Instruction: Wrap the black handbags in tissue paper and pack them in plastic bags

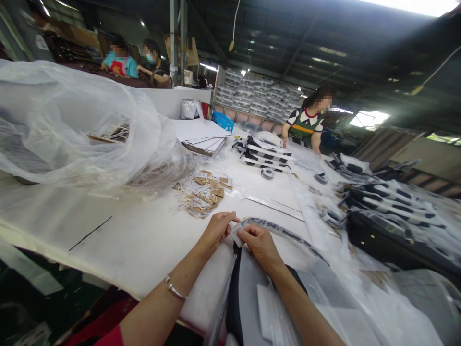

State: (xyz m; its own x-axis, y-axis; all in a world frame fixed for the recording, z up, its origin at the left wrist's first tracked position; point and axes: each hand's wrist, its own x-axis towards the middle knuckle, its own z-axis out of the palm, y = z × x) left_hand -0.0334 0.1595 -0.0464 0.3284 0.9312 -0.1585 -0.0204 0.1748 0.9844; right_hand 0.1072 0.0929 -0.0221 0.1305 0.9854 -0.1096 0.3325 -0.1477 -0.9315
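Above the top of a grey and black bag (247, 283), both hands meet at a small whitish tag (236, 234). My right hand (262, 244) is closed, pinching the tag between thumb and fingertips. Thumb and forefinger of my left hand (217, 229) are pressed together at the tag's upper end, on what looks like its thin string. The bag's dark strap (284, 229), wrapped in clear plastic, arcs away to the right. White paper and clear plastic lie over the bag's front. Just beyond my hands is a pile of brown cardboard tags (205, 194) with pale strings.
A large clear plastic bag (82, 129) bulges at left on the white table (144, 240). Behind are stacked white sheets (201, 132) and a blue box (222, 121). Wrapped black bags (396, 206) crowd the right. A co-worker (306, 122) stands at the far side.
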